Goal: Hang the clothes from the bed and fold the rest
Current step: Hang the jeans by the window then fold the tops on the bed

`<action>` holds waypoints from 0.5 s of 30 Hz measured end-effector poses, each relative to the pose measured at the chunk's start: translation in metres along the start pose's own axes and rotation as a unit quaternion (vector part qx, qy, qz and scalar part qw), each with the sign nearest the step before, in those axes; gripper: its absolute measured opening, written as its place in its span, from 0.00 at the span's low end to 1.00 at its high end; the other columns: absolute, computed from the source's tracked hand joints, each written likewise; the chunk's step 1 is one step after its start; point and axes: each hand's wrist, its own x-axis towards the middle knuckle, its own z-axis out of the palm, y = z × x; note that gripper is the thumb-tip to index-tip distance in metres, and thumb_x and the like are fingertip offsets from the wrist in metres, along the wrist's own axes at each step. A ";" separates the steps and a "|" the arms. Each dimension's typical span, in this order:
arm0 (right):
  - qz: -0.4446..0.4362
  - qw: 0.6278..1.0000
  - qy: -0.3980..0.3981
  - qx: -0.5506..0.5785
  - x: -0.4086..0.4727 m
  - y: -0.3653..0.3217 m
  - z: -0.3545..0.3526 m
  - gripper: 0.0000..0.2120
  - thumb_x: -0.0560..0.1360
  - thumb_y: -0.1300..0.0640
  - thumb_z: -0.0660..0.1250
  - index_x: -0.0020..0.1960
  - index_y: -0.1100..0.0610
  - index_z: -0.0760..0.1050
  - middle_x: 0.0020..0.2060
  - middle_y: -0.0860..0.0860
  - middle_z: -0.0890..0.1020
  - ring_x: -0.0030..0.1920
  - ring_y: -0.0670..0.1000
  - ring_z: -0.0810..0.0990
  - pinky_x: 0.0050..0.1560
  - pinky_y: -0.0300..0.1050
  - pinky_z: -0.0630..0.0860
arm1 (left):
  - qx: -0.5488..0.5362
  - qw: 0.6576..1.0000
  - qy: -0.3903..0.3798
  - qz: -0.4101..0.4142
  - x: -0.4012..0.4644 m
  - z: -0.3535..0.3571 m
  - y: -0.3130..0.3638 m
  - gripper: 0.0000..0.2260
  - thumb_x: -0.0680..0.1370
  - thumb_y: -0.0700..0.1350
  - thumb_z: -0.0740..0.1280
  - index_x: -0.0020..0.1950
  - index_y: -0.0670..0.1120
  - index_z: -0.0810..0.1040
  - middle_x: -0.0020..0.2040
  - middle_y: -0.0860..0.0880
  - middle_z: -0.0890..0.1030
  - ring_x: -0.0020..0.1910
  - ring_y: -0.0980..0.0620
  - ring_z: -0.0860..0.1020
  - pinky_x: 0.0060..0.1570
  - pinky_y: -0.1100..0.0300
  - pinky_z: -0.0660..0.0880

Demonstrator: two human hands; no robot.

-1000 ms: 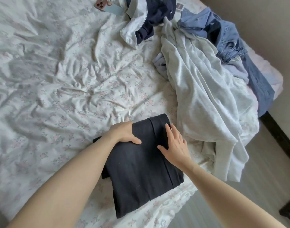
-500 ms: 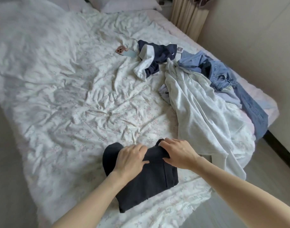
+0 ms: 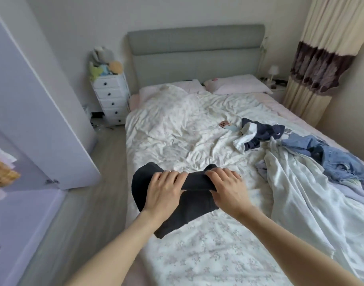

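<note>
The folded black garment (image 3: 195, 203) is gripped by both curled hands, left hand (image 3: 163, 190) and right hand (image 3: 228, 189), above the bed (image 3: 177, 141) near its foot

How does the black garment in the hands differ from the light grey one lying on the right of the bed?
The black garment is folded into a compact bundle; the light grey garment sprawls loose and crumpled. The black one is gripped by the left hand and right hand; the grey one is untouched. The black one looks far smaller as it lies. Both are on the bed.
</note>
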 end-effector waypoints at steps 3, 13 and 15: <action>-0.043 0.999 0.015 0.023 0.027 -0.046 -0.010 0.18 0.59 0.57 0.78 0.47 0.57 0.79 0.37 0.50 0.80 0.35 0.53 0.80 0.35 0.46 0.77 | 0.039 0.998 -0.012 -0.046 -0.018 -0.040 -0.033 0.19 0.64 0.46 0.79 0.52 0.44 0.81 0.39 0.49 0.80 0.36 0.48 0.79 0.35 0.56 0.76; -0.136 0.989 -0.001 0.062 0.137 -0.219 -0.004 0.15 0.75 0.50 0.63 0.59 0.54 0.73 0.50 0.50 0.79 0.51 0.54 0.77 0.52 0.48 0.73 | 0.106 0.980 -0.035 -0.165 -0.079 -0.146 -0.191 0.18 0.79 0.53 0.61 0.66 0.48 0.68 0.57 0.49 0.76 0.56 0.48 0.75 0.54 0.56 0.69; -0.146 0.987 0.014 0.066 0.164 -0.252 0.001 0.15 0.76 0.48 0.61 0.60 0.53 0.72 0.51 0.49 0.78 0.53 0.53 0.76 0.54 0.46 0.71 | 0.106 0.977 -0.018 -0.183 -0.085 -0.161 -0.230 0.17 0.79 0.54 0.61 0.66 0.49 0.67 0.58 0.50 0.76 0.57 0.49 0.74 0.55 0.57 0.67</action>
